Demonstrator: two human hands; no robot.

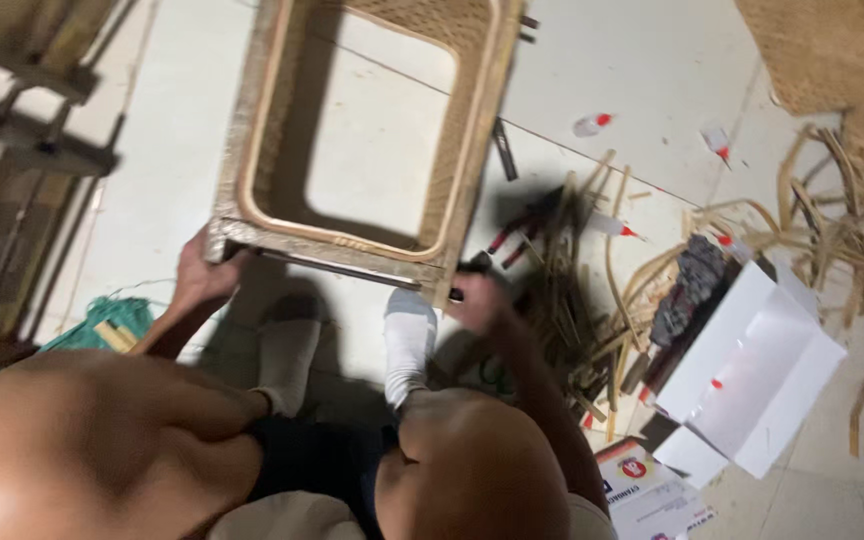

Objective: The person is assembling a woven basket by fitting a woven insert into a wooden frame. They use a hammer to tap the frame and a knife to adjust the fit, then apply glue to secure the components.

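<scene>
Gripping the near left corner of the rectangular woven rattan frame (352,130) with my left hand (202,275), I am keeping that hand closed around the corner post, fingers wrapped on it. I am holding my right hand (477,297) at the near right corner of the same frame, fist closed; motion blur is hiding whether it is clamping the frame itself or a small dark tool, so I cannot tell what it holds. The frame is lying flat on the pale tiled floor (652,80) directly ahead of me, its long sides running away from my body, its near rail spanning between both hands just beyond my two white-socked feet (407,340). Both hands are sitting equally close to it, one per corner. Loose rattan strips and offcuts (592,300) are piling up to my right, beside an open white cardboard box (752,370) and small red-capped glue bottles (592,123).
</scene>
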